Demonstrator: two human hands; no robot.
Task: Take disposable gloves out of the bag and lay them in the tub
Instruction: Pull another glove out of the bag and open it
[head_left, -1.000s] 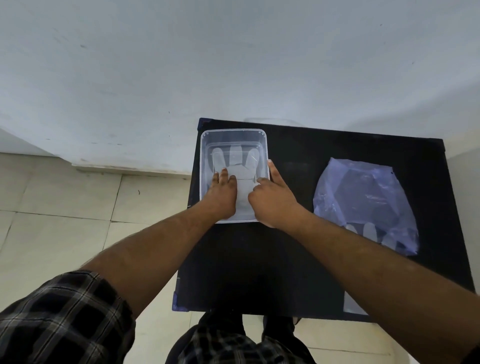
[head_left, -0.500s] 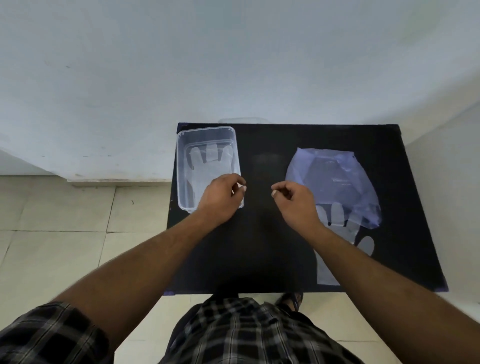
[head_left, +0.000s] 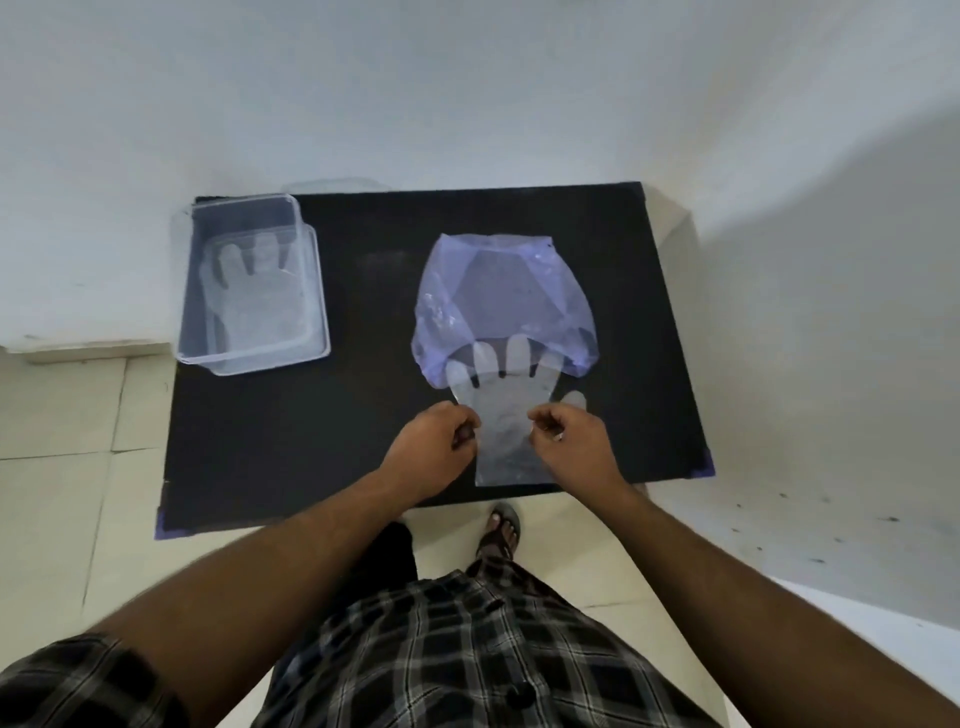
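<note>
A clear plastic tub (head_left: 311, 343) stands at the far left of the black table (head_left: 363, 415); a clear disposable glove (head_left: 254, 306) lies flat inside it. A bluish translucent bag (head_left: 504, 291) lies mid-table. Another clear glove (head_left: 503, 421) sticks out of the bag's near opening, its fingertips still under the bag's edge. My left hand (head_left: 431, 447) pinches this glove's left edge and my right hand (head_left: 571, 441) pinches its right edge, both with fingers curled.
The table stands against a white wall (head_left: 467, 93). Tiled floor (head_left: 62, 493) shows at the left and near side. My sandalled foot (head_left: 501, 530) is under the table's front edge, and my checked shirt (head_left: 467, 654) fills the bottom.
Both hands left the tub, crossed to the right and closed on the edges of the glove that protrudes from the bag. The view has shifted right.
</note>
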